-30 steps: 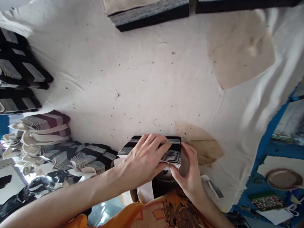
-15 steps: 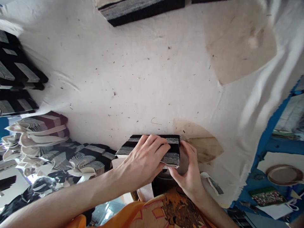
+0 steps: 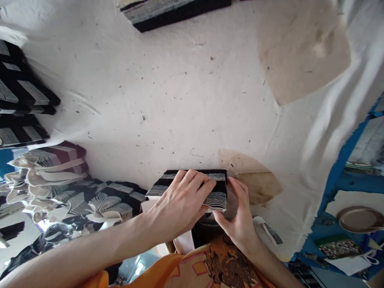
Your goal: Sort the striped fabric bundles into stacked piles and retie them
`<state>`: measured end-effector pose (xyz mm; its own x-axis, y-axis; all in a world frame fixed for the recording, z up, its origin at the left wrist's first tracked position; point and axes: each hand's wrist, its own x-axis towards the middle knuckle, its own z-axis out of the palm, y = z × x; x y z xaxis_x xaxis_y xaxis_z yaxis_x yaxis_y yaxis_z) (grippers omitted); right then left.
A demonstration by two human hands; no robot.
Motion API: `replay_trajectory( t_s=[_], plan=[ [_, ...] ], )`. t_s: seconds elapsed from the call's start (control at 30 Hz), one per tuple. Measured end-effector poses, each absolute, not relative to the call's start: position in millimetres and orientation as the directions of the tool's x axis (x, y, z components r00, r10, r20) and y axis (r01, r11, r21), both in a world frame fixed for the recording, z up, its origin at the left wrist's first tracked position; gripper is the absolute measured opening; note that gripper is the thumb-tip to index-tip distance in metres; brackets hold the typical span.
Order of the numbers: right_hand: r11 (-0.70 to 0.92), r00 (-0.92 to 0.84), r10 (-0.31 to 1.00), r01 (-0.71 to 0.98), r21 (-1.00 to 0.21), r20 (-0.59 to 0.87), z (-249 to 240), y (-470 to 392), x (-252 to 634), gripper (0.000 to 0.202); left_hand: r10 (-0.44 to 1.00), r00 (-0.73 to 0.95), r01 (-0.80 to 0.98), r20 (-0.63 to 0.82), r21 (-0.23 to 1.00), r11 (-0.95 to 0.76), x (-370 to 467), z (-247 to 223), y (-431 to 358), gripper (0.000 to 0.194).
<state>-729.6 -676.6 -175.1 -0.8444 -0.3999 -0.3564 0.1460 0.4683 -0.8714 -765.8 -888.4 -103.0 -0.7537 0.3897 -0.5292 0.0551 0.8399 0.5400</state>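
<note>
At the near edge of the table lies a stack of black and grey striped fabric pieces. My left hand rests over its top, fingers curled down onto the cloth and thumb toward the near side. At the stack's right end is my right hand, with its thumb at the near corner and its fingers along the far side. Both hands are closed on the stack. The underside of the left fingers is hidden, and a pale layer shows beneath the striped edge.
White cloth with lint specks and brownish patches covers the table. Striped fabric bundles and curled pale-backed pieces line the left. Another striped stack sits at the far edge. A small scrap lies right; a blue surface holds a round dish.
The camera view has shifted very slightly. Both hands keep nearly the same hold on the striped stack.
</note>
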Motion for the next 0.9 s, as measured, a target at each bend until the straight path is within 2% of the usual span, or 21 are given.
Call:
replay_trajectory(
  t_s=[0.2, 0.37, 0.53, 0.73, 0.9],
  plan=[
    [0.467, -0.839, -0.402, 0.158, -0.87, -0.368, -174.5, -676.7, -728.2, 0.079, 0.37, -0.765, 0.016, -0.526, 0.56, 0.829, -765.5, -104.4, -886.7, 0.032],
    [0.466, -0.83, -0.42, 0.15, -0.872, -0.367, -173.2, -673.4, -729.0, 0.081, 0.4, -0.75, 0.002, -0.527, 0.603, 0.798, -768.9, -104.7, -886.5, 0.04],
    [0.465, -0.82, -0.493, 0.033, -0.885, -0.289, -171.9, -669.4, -741.0, 0.083, 0.433, -0.731, 0.0, -0.528, 0.635, 0.773, -768.7, -105.3, -890.3, 0.047],
    [0.562, -0.764, -0.585, -0.141, -0.815, -0.271, -169.6, -670.6, -759.8, 0.072, 0.482, -0.707, -0.01, -0.518, 0.689, 0.725, -766.0, -107.8, -895.7, 0.051],
    [0.577, -0.755, -0.592, -0.153, -0.802, -0.282, -167.4, -669.1, -762.2, 0.056, 0.501, -0.742, 0.017, -0.447, 0.734, 0.679, -763.5, -112.2, -899.0, 0.056]
  ],
)
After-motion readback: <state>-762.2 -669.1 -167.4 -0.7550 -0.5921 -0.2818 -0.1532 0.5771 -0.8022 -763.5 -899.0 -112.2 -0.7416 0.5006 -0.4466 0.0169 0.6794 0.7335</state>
